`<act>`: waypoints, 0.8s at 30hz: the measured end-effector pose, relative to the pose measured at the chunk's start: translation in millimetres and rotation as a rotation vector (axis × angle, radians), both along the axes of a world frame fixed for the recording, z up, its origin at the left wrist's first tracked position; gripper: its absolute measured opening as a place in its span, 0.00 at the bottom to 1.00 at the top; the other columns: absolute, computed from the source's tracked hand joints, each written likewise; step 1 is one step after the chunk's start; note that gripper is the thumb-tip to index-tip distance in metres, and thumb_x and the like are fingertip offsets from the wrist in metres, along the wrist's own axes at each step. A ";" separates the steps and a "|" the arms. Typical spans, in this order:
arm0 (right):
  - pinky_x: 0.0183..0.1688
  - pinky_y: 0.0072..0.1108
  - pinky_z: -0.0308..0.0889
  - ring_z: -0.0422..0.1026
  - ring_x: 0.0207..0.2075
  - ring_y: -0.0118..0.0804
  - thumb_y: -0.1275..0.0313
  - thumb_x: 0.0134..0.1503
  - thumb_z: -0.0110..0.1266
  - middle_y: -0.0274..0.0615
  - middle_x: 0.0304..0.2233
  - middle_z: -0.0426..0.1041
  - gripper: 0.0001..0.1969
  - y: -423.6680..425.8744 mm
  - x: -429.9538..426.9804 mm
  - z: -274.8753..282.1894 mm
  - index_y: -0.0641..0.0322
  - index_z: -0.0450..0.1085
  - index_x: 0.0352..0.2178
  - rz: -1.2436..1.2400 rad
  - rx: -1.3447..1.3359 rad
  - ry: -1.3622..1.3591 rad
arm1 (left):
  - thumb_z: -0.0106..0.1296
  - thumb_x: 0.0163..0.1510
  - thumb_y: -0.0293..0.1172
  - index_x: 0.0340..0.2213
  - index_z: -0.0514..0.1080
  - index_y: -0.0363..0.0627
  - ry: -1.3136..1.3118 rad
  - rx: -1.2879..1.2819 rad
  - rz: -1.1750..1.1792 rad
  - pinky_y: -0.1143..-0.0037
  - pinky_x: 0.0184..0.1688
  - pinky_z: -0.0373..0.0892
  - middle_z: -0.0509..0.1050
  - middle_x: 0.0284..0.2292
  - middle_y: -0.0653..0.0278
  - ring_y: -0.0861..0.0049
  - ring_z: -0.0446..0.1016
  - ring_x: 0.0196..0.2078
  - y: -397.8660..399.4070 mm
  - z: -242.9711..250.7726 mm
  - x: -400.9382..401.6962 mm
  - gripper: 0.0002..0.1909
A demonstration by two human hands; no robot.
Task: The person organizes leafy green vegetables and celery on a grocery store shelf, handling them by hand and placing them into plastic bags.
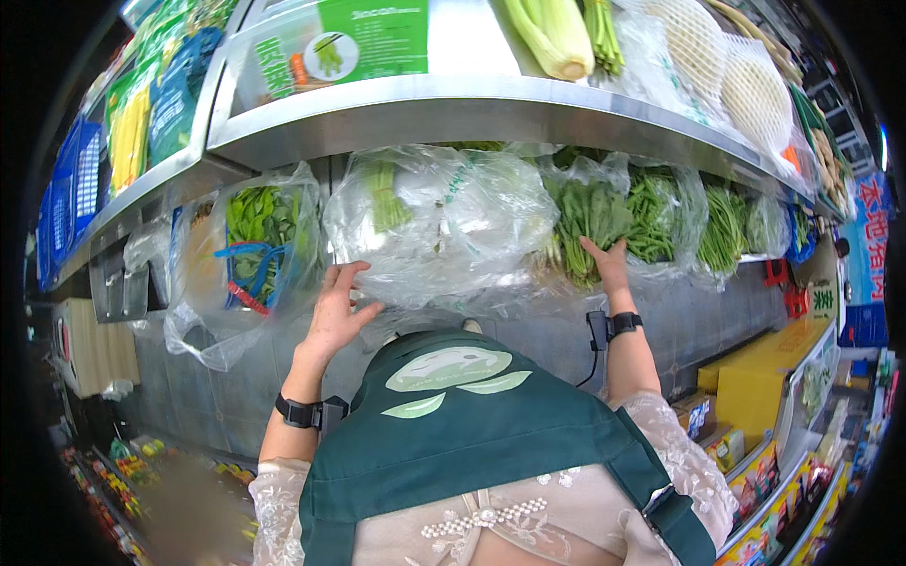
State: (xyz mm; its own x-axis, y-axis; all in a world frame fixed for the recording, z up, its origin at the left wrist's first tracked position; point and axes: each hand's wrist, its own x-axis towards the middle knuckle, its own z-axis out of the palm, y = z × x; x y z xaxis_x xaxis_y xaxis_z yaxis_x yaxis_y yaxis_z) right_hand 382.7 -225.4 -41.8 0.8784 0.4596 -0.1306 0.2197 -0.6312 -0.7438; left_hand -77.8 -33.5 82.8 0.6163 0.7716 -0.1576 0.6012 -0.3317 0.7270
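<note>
My left hand [340, 309] is at the near left edge of a large clear plastic bag [488, 212], thumb and fingers apart, with nothing in its grasp. Inside that bag lies a bunch of pale green stalks [387, 198], over a shiny surface. My right hand [611, 264] touches a bunch of dark leafy greens [591, 212] just right of the bag. Its thumb and a finger are spread over the lower leaves and stems; the other fingers are partly hidden, so I cannot tell whether it grips them.
Above is a metal shelf edge [453, 106] with celery [555, 42] and net-wrapped produce [756, 92]. Bagged leafy greens [263, 216] stand left; green peppers [651, 216] and long green stalks [720, 226] lie right. A wooden box [99, 347] and yellow box [757, 382] flank the tiled floor [205, 396].
</note>
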 end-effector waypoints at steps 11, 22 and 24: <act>0.45 0.34 0.65 0.68 0.42 0.54 0.72 0.41 0.64 0.52 0.41 0.71 0.32 89.7 -99.3 47.3 0.56 0.63 0.50 0.649 -0.052 -0.944 | 0.61 0.37 0.22 0.33 0.70 0.44 0.048 0.358 0.090 0.62 0.45 0.66 0.59 0.46 0.49 0.52 0.63 0.46 -4.9 -23.5 2.4 0.17; 0.31 0.13 0.60 0.63 0.27 0.17 0.76 0.54 0.56 0.28 0.25 0.68 0.06 137.2 -143.9 212.0 0.67 0.69 0.33 0.967 0.399 0.062 | 0.52 0.51 0.27 0.30 0.69 0.41 -0.565 0.314 0.177 0.70 0.54 0.57 0.63 0.52 0.56 0.65 0.61 0.53 2.0 49.0 -46.8 0.05; 0.34 0.13 0.60 0.63 0.30 0.18 0.76 0.54 0.56 0.28 0.28 0.68 0.07 140.9 -162.1 232.2 0.68 0.69 0.34 1.067 0.533 0.322 | 0.53 0.50 0.27 0.29 0.69 0.41 -0.558 0.427 0.168 0.69 0.53 0.58 0.66 0.49 0.56 0.64 0.63 0.51 -4.0 72.2 -53.4 0.04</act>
State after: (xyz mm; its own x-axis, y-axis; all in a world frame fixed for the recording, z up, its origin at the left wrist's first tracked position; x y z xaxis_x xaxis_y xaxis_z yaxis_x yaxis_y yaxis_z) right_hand 220.5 -84.6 190.4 -0.0067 0.9884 0.1520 0.1975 0.1503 -0.9687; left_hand -131.2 -37.5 155.0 0.3847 0.7868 0.4827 0.2461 -0.5914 0.7679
